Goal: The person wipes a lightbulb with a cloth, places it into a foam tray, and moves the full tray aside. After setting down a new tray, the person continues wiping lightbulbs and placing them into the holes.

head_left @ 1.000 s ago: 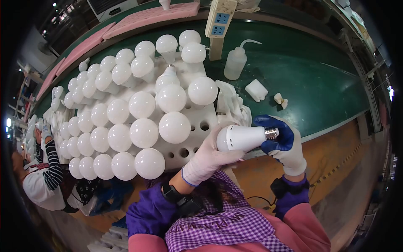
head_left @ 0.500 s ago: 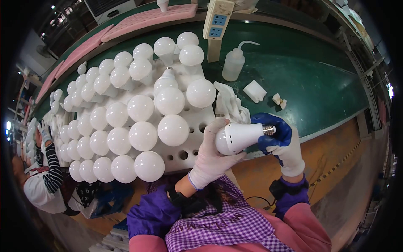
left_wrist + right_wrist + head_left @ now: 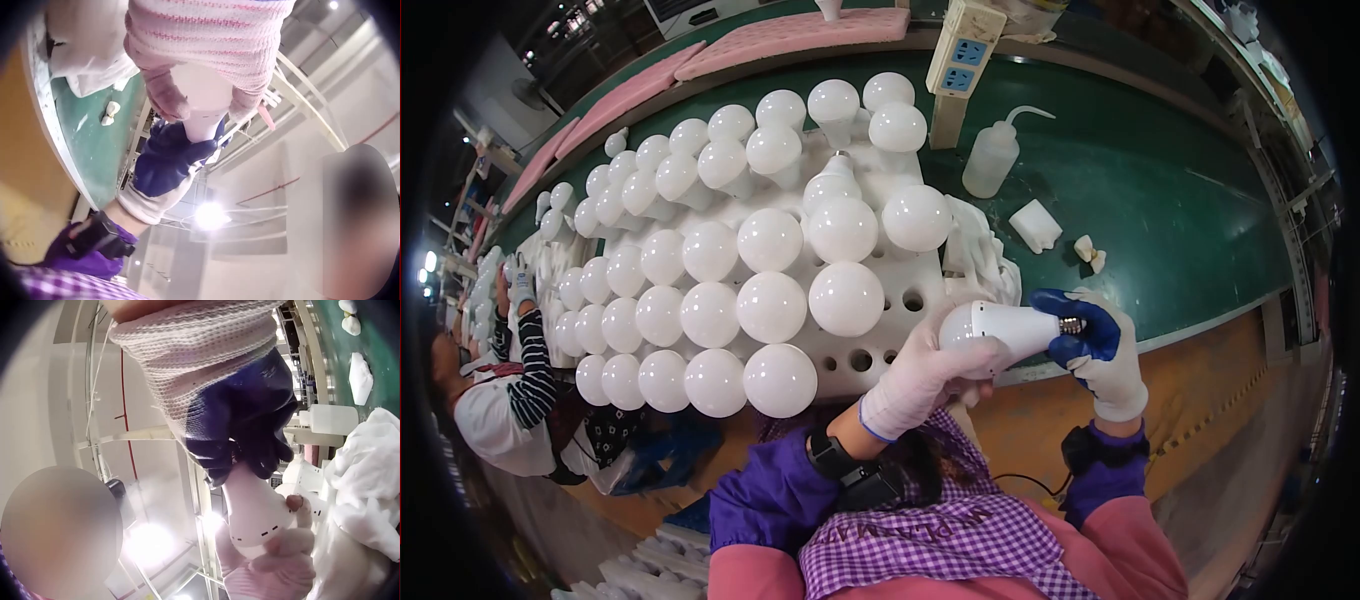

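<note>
A white bulb [image 3: 1012,330] lies nearly level between both hands in the head view. The left hand [image 3: 925,375], in a pale pinkish glove, grips its round dome end. Blue-coated fingers of the right hand [image 3: 1105,355] curl round the metal screw base. In the left wrist view the bulb [image 3: 203,103] shows between the left hand's [image 3: 206,37] thumb and fingers, the right hand [image 3: 162,169] beyond. The right wrist view has the right hand [image 3: 231,406] over the narrow end of the bulb [image 3: 253,503], its screw base hidden there.
Many bulbs [image 3: 843,300] stand in a white holed tray [image 3: 880,340] on the left. Behind the hands are a crumpled white cloth [image 3: 980,250], a squeeze bottle [image 3: 991,160], a white block [image 3: 1036,226] and a socket post [image 3: 962,60]. Another person [image 3: 500,420] works at far left.
The head view has shifted, so the scene sits further right. The left hand's fingers have moved on the dome, its thumb side now across the bulb's front. Both hands still hold the bulb.
</note>
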Demonstrator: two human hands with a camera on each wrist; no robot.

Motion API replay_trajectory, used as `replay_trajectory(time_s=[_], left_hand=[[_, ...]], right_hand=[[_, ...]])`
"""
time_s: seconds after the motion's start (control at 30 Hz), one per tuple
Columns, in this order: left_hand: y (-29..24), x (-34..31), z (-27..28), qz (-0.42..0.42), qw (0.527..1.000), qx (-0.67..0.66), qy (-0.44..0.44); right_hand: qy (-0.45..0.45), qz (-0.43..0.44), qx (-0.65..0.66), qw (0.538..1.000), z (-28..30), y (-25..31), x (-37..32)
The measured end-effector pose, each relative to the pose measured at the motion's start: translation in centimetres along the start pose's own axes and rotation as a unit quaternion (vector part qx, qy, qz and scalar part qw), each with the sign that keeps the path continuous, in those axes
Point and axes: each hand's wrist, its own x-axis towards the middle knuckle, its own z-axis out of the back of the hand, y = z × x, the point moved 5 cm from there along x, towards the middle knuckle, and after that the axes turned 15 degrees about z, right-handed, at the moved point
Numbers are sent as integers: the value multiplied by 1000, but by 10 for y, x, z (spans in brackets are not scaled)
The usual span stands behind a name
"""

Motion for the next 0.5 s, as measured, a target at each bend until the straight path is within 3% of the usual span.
replay_trajectory(time_s=[0.03,0.1,0.17,0.2,0.23,0.27,0.3,0.33,0.37,0.43,0.47,0.5], left_hand=[[6,1,-3,83,989,-86,86],[8,-1,-7,109,988,-94,48],[8,-5,-5,159,986,35,-21],[0,-10,-5,84,977,155,-117],[-8,-20,-11,80,977,155,-118],[-28,-36,-17,0,928,328,-177],[-43,-50,-22,-78,839,487,-228],[-55,-62,-26,-187,707,615,-295],[-62,-70,-27,-224,660,632,-339],[-81,-79,-26,-251,555,701,-373],[-85,-82,-23,-251,551,701,-376],[-87,-83,-18,-210,485,754,-391]], right_hand=[[10,2,-17,1000,0,0,1],[-12,-64,-12,998,3,8,10],[-70,-105,-54,991,18,4,20],[-84,-103,-59,989,32,1,27],[-99,-102,-63,988,48,-4,35],[-138,-91,-98,981,63,-10,45],[-178,-81,-132,972,79,-18,55],[-212,-61,-174,960,97,-31,65],[-244,18,-204,948,115,-49,76],[-227,60,-264,936,126,-66,101],[-225,63,-260,937,123,-66,102],[-222,63,-216,949,111,-60,104]])
